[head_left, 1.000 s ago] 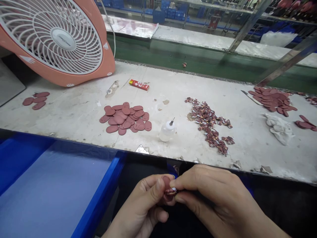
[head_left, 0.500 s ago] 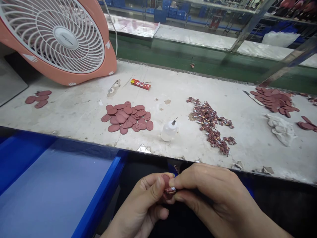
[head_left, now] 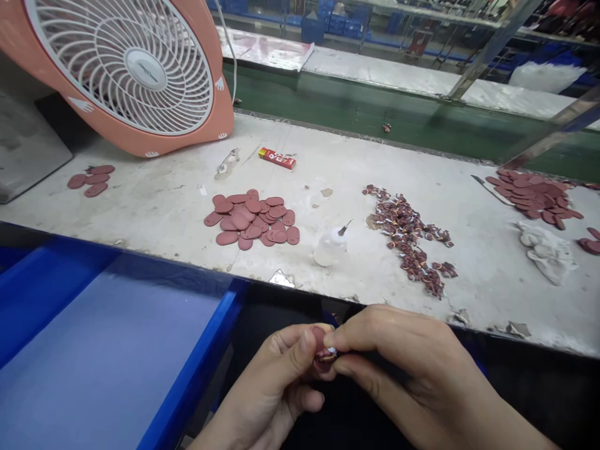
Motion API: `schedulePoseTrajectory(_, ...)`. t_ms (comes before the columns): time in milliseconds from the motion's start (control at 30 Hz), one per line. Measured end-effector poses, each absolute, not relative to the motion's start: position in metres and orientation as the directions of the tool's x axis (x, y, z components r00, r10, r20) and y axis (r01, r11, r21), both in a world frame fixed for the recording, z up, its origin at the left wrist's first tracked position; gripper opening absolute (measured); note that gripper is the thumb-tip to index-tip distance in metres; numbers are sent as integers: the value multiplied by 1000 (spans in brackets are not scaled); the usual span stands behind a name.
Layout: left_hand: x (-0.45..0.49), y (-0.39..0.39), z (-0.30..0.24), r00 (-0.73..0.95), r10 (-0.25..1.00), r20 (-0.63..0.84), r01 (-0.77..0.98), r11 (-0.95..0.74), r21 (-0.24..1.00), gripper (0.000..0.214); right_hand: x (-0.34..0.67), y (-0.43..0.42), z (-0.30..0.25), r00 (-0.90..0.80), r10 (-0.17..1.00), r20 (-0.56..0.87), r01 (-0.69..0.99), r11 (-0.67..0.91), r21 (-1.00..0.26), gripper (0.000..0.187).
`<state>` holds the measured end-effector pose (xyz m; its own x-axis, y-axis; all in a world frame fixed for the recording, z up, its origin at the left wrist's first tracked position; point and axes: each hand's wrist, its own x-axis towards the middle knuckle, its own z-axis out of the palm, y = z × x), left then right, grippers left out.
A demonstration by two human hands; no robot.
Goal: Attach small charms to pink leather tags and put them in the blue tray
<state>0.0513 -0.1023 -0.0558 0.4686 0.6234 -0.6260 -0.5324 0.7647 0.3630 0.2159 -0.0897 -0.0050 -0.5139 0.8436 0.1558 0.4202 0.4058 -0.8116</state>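
Note:
Below the table's front edge, my left hand (head_left: 276, 387) pinches a small dark-red oval tag (head_left: 321, 350) between thumb and fingers. My right hand (head_left: 407, 369) meets it from the right, fingertips pinched on a tiny piece with a white bit, pressed against the same tag. On the table lie a pile of the same red oval tags (head_left: 253, 219), a scatter of small red-and-white pieces (head_left: 412, 240) and a small white squeeze bottle (head_left: 330, 247) with a thin nozzle.
A blue bin (head_left: 56, 350) sits at lower left. An orange fan (head_left: 135, 69) stands at the back left, with a few tags (head_left: 91, 178) beside it. More tags (head_left: 534, 194), a white rag (head_left: 546, 250) and a small red box (head_left: 277, 158) lie on the table.
My hands stay pinched together on the tag with hardly any movement. The view has shifted slightly left, so the table's things appear a little further right.

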Motion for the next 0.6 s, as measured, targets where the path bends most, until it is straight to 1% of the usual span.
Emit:
schedulePoseTrajectory(67, 48, -102, -59, 505, 629, -592, -522, 768, 371, 22, 214, -90, -5, -527, 837, 149, 428, 413, -804, 24)
schedulePoseTrajectory(133, 44, -103, -62, 537, 620, -572, -517, 778, 357, 21, 214, -92, -4, -532, 828, 179, 425, 444, -789, 28)
schedulePoseTrajectory(233, 38, -104, -66, 565, 588, -579, -534, 795, 287, 15, 218, -94, -4, -490, 836, 248, 430, 479, -765, 43)
schedulePoseTrajectory(267, 36, -105, -68, 572, 579, -581, -544, 798, 260, 14, 219, -95, -4, -474, 844, 251, 439, 473, -764, 46)
schedulePoseTrajectory(300, 35, -105, -69, 579, 574, -579, -553, 798, 238, 13, 220, -95, -4, -465, 851, 245, 448, 464, -764, 45)
schedulePoseTrajectory(433, 34, -107, -70, 613, 584, -532, -578, 791, 201, 17, 217, -92, -3, -500, 842, 202, 439, 448, -778, 28)
schedulePoseTrajectory(600, 34, -108, -71, 628, 606, -489, -596, 778, 198, 18, 210, -91, -6, -526, 820, 224, 406, 474, -781, 27)
